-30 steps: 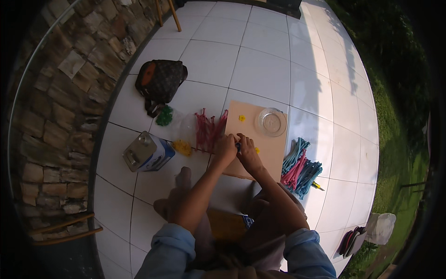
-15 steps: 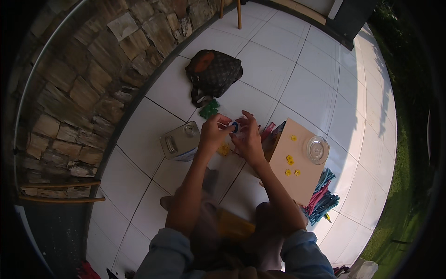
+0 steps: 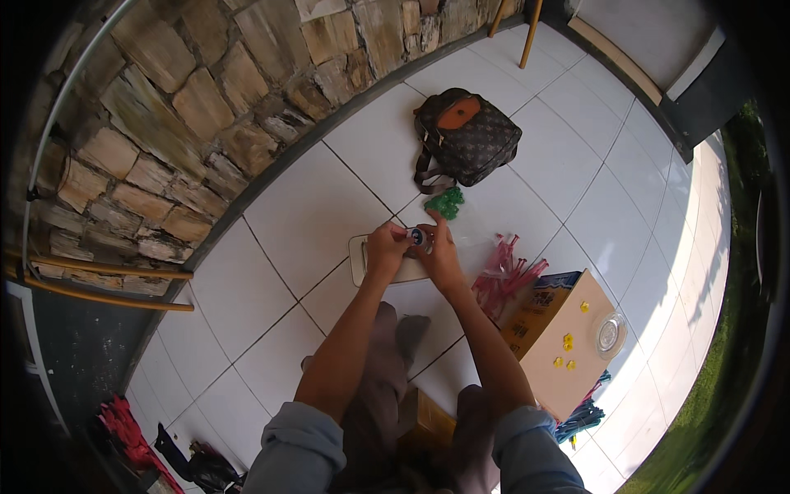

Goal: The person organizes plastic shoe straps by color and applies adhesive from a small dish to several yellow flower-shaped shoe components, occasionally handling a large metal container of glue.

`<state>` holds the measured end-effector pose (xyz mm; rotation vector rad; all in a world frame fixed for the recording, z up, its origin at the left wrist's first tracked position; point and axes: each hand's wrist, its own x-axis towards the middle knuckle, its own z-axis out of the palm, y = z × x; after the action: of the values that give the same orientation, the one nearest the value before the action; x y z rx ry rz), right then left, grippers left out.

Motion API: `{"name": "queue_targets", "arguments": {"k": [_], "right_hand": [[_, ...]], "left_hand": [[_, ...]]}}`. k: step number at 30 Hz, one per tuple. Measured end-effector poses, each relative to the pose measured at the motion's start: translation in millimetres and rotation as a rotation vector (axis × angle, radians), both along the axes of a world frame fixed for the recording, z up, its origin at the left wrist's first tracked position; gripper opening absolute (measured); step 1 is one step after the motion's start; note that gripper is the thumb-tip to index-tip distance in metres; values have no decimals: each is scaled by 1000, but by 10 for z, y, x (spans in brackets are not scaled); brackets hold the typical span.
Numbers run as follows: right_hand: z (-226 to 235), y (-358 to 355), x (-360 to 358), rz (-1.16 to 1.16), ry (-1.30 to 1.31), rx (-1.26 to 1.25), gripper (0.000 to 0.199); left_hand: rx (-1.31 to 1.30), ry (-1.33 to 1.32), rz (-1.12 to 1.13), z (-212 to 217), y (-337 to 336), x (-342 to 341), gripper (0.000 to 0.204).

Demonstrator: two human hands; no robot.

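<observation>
In the head view, the small disc (image 3: 417, 236), dark-faced with a pale rim, lies between the two hands, above the tin (image 3: 358, 260) and nearer than the green pieces (image 3: 445, 203). The left hand (image 3: 385, 249) has its fingers drawn together, pinching the disc's left edge. The right hand (image 3: 441, 253) is at the disc's right side, one finger stretched toward the far side, the others curled close, though whether they grip it cannot be told.

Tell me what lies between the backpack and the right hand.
In the head view, a green cluster lies between the backpack and the right hand.
</observation>
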<state>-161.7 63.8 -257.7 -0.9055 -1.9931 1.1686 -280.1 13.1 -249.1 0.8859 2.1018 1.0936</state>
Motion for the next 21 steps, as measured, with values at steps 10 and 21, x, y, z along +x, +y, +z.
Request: {"name": "queue_targets", "arguments": {"k": [10,21], "right_hand": [[-96,147,-12,32,9,-202,57],[-380,118,-103,-113,-6,-424,75]], "left_hand": [[65,-272,79,-315,10,-25,21],[-21,-108,177,-537,118,128,28]]}}
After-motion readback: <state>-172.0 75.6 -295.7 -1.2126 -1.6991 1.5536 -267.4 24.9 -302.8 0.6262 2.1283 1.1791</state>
